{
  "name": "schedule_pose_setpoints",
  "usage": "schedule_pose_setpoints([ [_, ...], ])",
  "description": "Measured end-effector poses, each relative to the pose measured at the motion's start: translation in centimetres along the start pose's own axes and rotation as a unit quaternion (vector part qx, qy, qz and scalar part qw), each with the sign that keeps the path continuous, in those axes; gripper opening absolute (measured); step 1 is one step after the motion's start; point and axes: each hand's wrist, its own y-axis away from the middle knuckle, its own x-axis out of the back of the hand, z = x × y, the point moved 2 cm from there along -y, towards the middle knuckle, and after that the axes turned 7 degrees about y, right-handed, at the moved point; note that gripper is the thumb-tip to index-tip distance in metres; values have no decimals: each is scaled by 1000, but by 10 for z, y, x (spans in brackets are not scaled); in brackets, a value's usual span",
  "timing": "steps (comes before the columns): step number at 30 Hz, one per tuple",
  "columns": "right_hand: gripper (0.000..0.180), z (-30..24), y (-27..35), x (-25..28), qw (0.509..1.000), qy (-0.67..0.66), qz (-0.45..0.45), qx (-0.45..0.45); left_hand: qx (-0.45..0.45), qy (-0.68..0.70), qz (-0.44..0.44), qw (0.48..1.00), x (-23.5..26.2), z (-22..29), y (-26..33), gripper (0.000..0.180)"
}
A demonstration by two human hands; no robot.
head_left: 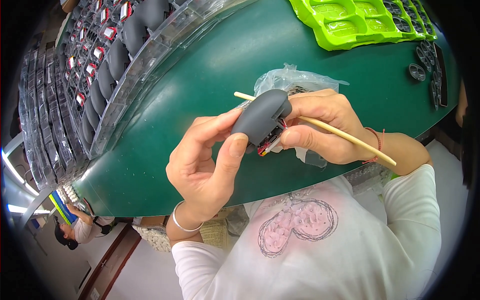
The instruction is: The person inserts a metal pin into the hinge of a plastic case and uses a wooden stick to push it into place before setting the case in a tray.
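A smooth dark grey shell [261, 112], curved like a computer mouse cover, is held between my two hands above the table. Its open end shows a small circuit board [272, 140] with red and metal parts. My left hand [202, 160] grips the shell's left side between thumb and fingers. At the opening on the right, my right hand [325, 122] pinches the edge by the board; whether it grips the shell or a wire is hard to see. A thin wooden stick [352, 139] also lies in my right hand, passing behind the shell with its tip out beyond.
A crumpled clear plastic bag [287, 80] lies on the green table [200, 65] just behind my hands. Clear trays [135, 75] of similar grey shells stand at left. A lime-green tray [345, 41] and loose black oval parts [416, 72] are far right. Another person [82, 230] is at lower left.
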Motion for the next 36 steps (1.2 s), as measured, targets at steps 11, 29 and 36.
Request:
schedule_pose_setpoints([
  [11, 26, 0, 2, -4, 990, -134, 1, -50, 37, 42, -9, 998, -5, -2, 1, 26],
  [29, 24, -1, 1, -3, 990, -132, -1, -52, 16, -11, -15, 1000, -5, -1, 1, 25],
  [36, 16, -1, 1, 0, 998, -42, -29, -47, -98, -103, 22, 990, -1, -1, 4, 28],
])
